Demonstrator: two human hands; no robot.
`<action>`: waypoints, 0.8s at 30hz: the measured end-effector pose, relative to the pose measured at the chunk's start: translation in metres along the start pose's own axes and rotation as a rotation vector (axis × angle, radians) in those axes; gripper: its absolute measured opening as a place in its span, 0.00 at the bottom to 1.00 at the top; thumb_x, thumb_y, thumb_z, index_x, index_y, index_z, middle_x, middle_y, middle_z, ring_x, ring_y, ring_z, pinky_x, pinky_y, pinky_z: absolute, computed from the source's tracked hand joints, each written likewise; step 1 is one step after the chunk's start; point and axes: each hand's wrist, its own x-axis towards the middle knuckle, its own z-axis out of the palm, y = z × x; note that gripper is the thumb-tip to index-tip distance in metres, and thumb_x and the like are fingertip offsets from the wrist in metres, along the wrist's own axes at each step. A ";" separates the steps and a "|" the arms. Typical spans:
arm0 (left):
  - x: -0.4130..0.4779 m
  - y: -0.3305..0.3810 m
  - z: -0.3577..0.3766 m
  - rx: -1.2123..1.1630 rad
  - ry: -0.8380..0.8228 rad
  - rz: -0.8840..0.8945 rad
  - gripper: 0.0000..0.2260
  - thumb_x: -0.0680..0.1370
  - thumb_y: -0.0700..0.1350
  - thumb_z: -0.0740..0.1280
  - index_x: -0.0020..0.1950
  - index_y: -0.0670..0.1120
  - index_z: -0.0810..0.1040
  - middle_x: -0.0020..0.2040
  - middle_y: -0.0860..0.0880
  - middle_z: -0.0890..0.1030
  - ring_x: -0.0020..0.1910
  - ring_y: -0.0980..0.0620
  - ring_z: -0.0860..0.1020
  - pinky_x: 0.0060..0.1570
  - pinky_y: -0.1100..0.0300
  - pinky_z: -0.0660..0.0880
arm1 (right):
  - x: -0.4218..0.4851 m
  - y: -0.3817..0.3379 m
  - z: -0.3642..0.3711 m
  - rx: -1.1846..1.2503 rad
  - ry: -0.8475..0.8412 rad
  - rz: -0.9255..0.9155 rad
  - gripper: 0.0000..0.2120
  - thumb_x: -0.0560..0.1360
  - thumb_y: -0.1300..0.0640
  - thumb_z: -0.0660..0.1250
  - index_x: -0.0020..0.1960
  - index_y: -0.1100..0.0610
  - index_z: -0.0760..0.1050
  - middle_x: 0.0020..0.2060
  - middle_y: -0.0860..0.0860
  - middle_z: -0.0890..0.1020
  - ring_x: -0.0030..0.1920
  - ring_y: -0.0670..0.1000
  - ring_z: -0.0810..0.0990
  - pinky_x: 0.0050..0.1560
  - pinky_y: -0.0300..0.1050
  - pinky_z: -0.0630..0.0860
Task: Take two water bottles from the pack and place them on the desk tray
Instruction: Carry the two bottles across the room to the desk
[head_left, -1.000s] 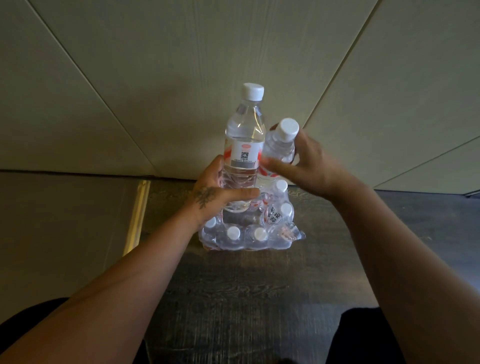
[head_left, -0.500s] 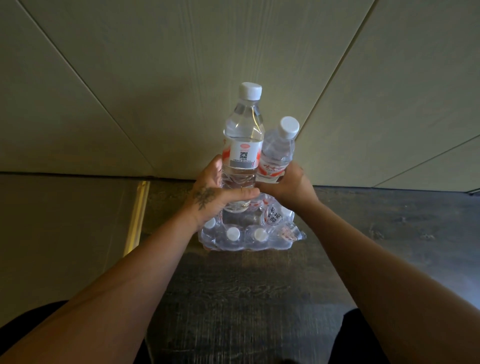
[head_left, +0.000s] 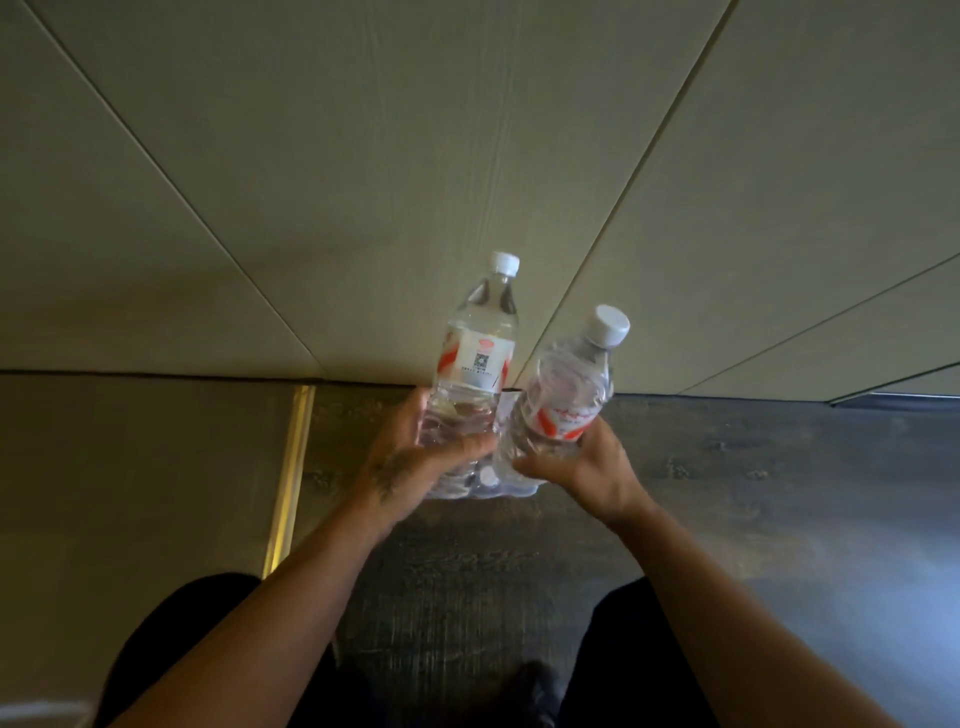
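Note:
My left hand (head_left: 415, 462) grips the lower part of a clear water bottle (head_left: 480, 343) with a white cap and a red and white label, held nearly upright. In my right hand (head_left: 582, 467) is a second clear bottle (head_left: 566, 395), tilted to the right, its white cap pointing up and right. Both bottles are lifted above the shrink-wrapped pack (head_left: 488, 480) on the dark floor. The pack is mostly hidden behind my hands; only its front edge shows. No desk tray is in view.
A pale panelled wall (head_left: 363, 182) rises right behind the pack. A brass strip (head_left: 288, 483) divides the dark wood-grain floor (head_left: 727, 493) from a lighter surface on the left. My dark-trousered legs fill the bottom of the view.
Both hands have lifted their bottles up and clear of the pack. The right bottle now tilts to the right. The view has pulled back and higher, so the pack looks smaller.

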 end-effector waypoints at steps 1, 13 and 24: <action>-0.021 0.020 0.001 -0.018 0.004 -0.015 0.30 0.55 0.75 0.82 0.56 0.76 0.80 0.58 0.64 0.88 0.54 0.62 0.87 0.51 0.56 0.81 | -0.023 -0.021 -0.007 0.050 -0.018 0.039 0.28 0.66 0.50 0.83 0.65 0.48 0.79 0.59 0.51 0.88 0.59 0.52 0.88 0.67 0.65 0.82; -0.264 0.255 0.007 -0.157 0.147 -0.079 0.36 0.54 0.74 0.84 0.60 0.66 0.83 0.55 0.54 0.91 0.51 0.53 0.90 0.43 0.61 0.85 | -0.236 -0.275 -0.069 0.228 -0.101 0.194 0.32 0.63 0.51 0.79 0.64 0.59 0.76 0.51 0.55 0.87 0.54 0.59 0.88 0.60 0.58 0.84; -0.392 0.406 0.005 -0.163 0.152 -0.056 0.43 0.57 0.69 0.86 0.68 0.58 0.80 0.52 0.49 0.91 0.46 0.49 0.90 0.41 0.56 0.85 | -0.325 -0.442 -0.101 0.271 -0.058 0.092 0.30 0.67 0.45 0.74 0.65 0.58 0.77 0.52 0.57 0.87 0.54 0.59 0.87 0.56 0.55 0.85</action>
